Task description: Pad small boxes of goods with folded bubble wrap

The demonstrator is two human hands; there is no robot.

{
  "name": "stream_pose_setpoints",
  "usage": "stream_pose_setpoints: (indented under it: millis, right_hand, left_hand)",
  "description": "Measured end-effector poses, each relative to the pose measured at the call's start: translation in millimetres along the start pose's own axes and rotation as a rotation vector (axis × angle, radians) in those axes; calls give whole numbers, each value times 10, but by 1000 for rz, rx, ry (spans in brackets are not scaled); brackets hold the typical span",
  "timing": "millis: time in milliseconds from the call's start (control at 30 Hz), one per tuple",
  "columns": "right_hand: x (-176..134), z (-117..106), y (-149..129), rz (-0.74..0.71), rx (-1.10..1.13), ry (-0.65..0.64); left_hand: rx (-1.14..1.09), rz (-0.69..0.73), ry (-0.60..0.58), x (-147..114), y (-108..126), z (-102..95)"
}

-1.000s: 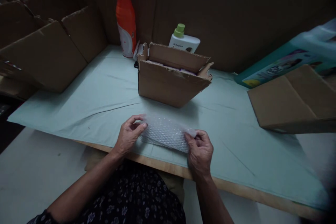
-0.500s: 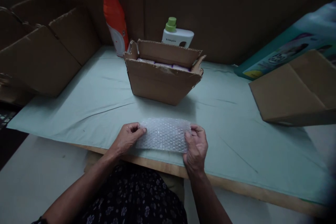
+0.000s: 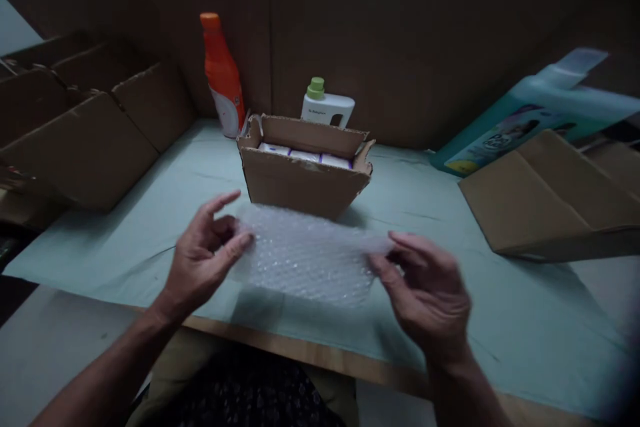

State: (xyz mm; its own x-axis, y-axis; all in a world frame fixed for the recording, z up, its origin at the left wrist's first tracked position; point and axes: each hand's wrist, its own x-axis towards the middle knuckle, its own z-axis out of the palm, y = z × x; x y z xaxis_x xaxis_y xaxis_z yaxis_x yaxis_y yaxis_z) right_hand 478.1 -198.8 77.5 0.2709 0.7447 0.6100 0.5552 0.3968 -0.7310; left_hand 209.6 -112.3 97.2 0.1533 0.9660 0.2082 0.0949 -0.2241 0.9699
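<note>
A clear sheet of bubble wrap (image 3: 305, 257) is stretched between my two hands, lifted above the cloth. My left hand (image 3: 203, 250) pinches its left end between thumb and fingers, with the index finger raised. At the right end, my right hand (image 3: 425, 287) grips the upper corner between thumb and fingertips; this hand is a little blurred. Just behind the sheet stands an open cardboard box (image 3: 300, 177) with its flaps up. Several white packs with purple edges (image 3: 305, 156) sit inside it in a row.
Larger open cartons (image 3: 95, 140) stand at the left. An orange bottle (image 3: 223, 77) and a white bottle with a green cap (image 3: 327, 107) stand at the back. On the right, a teal jug (image 3: 520, 123) leans behind a cardboard box (image 3: 540, 200). A pale green cloth (image 3: 415, 203) covers the table.
Both hands have raised the bubble wrap off the table, closer to me, and have moved farther apart. My left index finger has lifted. The view has tilted upward.
</note>
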Motion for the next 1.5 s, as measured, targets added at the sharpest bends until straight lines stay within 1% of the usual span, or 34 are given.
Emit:
stream_pose_setpoints:
  millis: [67, 100, 133, 167, 233, 267, 333, 400, 467, 533, 600, 667, 700, 733, 800, 833, 867, 900, 967, 1000, 1033, 1100, 1133, 1167, 1200, 1233, 1267, 1300, 1333, 1367, 1400, 1433, 1467, 1500]
  right_hand:
    - [526, 2, -138, -188, 35, 64]
    - [820, 24, -169, -253, 40, 88]
    - [1118, 58, -168, -289, 31, 73]
    - [1404, 99, -136, -310, 15, 31]
    - [1888, 193, 3, -286, -42, -98]
    - [2068, 241, 95, -255, -86, -196]
    - [2285, 340, 280, -174, -231, -419]
    - [2340, 444, 416, -92, -468, -623]
    - [2302, 549, 475, -24, -735, -775]
    - [2244, 633, 456, 15, -938, -905]
    - [2209, 667, 377, 4, -1034, -1017]
    - [2197, 636, 258, -27, -1076, -1100]
    - [2193, 601, 192, -56, -1092, -1119]
    - [2188, 558, 127, -93, -1117, -1114]
    - [2173, 479, 21, -175, -1172, -1039]
    - [2167, 455, -11, -215, -1176, -998]
    - [2166, 447, -24, -239, -1154, -976]
    - [2172, 456, -15, -243, -1100, -987]
    - [2208, 521, 65, -201, -952, -1093]
    - [2240, 566, 129, -168, -885, -1141]
    - [2279, 611, 200, -133, -836, -1176]
    - [2365, 668, 323, -78, -773, -1214]
    - [2398, 667, 357, -64, -733, -1228]
    - [2412, 637, 369, -59, -682, -1229]
    - [2397, 575, 360, -59, -625, -1200]
    - [2346, 483, 337, -65, -571, -1109]
    - [2254, 363, 309, -69, -525, -948]
    - [2123, 226, 288, -61, -495, -730]
    - [1957, 85, 280, -42, -476, -468]
    - [1768, -43, 293, 9, -477, -239]
    - [1568, -144, 327, 77, -487, -54]
    - [1370, -203, 381, 156, -470, 35]
    - [1188, -212, 451, 230, -428, 54]
    - [1032, -169, 532, 297, -377, 0]
  left_hand:
    - [92, 202, 40, 344, 260, -60]
    - [162, 299, 63, 559, 365, -71]
    - [246, 382, 76, 794, 446, -70]
    - [332, 432, 72, 1038, 501, -59]
    - [516, 429, 11, 1511, 531, -15]
    - [622, 399, -38, 1718, 511, 13]
    - [841, 335, -170, 2032, 427, 85]
    - [1041, 291, -334, 2210, 319, 182]
    - [1165, 261, -480, 2282, 236, 304]
    - [1228, 231, -568, 2300, 210, 427]
    - [1307, 215, -644, 2299, 253, 509]
    - [1431, 227, -702, 2283, 344, 515]
    - [1479, 253, -692, 2269, 395, 491]
    - [1499, 290, -647, 2251, 442, 454]
    - [1437, 360, -522, 2209, 509, 370]
    - [1365, 378, -507, 2192, 524, 338]
    - [1281, 374, -553, 2182, 527, 319]
    - [1192, 350, -649, 2182, 520, 316]
    - [1016, 283, -903, 2207, 491, 348]
    - [942, 252, -1007, 2228, 477, 376]
    - [886, 226, -1079, 2248, 470, 403]
    - [820, 188, -1146, 2258, 480, 426]
    - [803, 181, -1140, 2233, 497, 412]
    - [791, 195, -1097, 2181, 517, 376]
    - [773, 244, -1013, 2099, 534, 317]
    - [739, 319, -889, 1987, 539, 237]
    - [689, 399, -731, 1850, 524, 142]
    - [623, 466, -552, 1696, 482, 36]
    - [545, 510, -378, 1536, 405, -73]
    - [474, 502, -221, 1385, 291, -176]
    - [419, 459, -97, 1254, 143, -266]
    - [382, 397, -27, 1153, -33, -335]
    - [366, 306, -10, 1088, -223, -377]
    - [350, 212, -9, 1062, -413, -389]
